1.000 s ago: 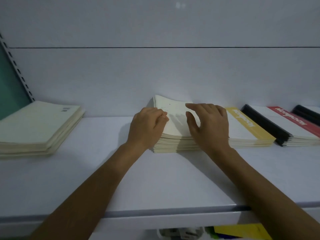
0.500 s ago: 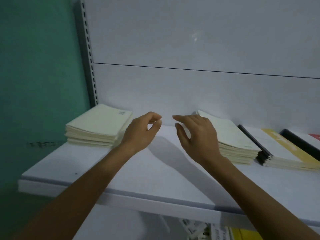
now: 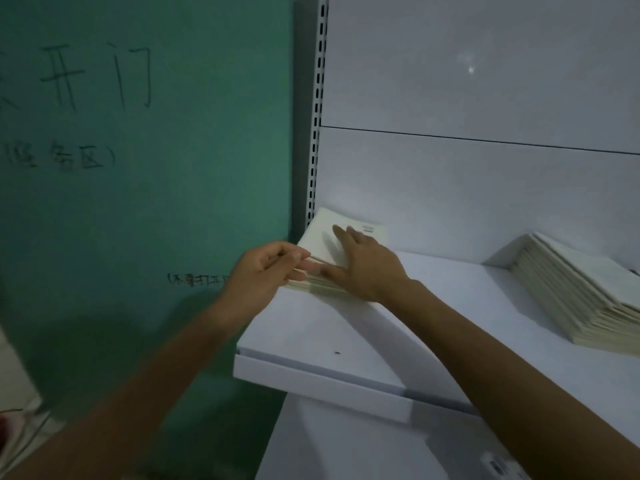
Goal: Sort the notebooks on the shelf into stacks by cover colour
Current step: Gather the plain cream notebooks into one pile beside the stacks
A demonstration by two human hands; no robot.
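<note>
A stack of cream-covered notebooks (image 3: 320, 232) lies at the far left end of the white shelf (image 3: 346, 337), against the back panel. My right hand (image 3: 367, 266) rests flat on its top cover, fingers straight and thumb along the front edge. My left hand (image 3: 265, 275) is at the stack's near-left corner, where its curled fingers and thumb pinch the edges of the upper notebooks. A second, taller stack of cream notebooks (image 3: 571, 285) sits fanned out further right on the shelf, and neither hand touches it.
A green wall (image 3: 156, 202) with handwritten characters stands directly left of the shelf. A slotted metal upright (image 3: 317, 116) runs up the shelf's back-left corner. The shelf's left and front edges are close to the left stack.
My view has swung left. Both hands moved from the middle of the shelf to the left cream stack; the right now lies on its cover and the left pinches its corner.
</note>
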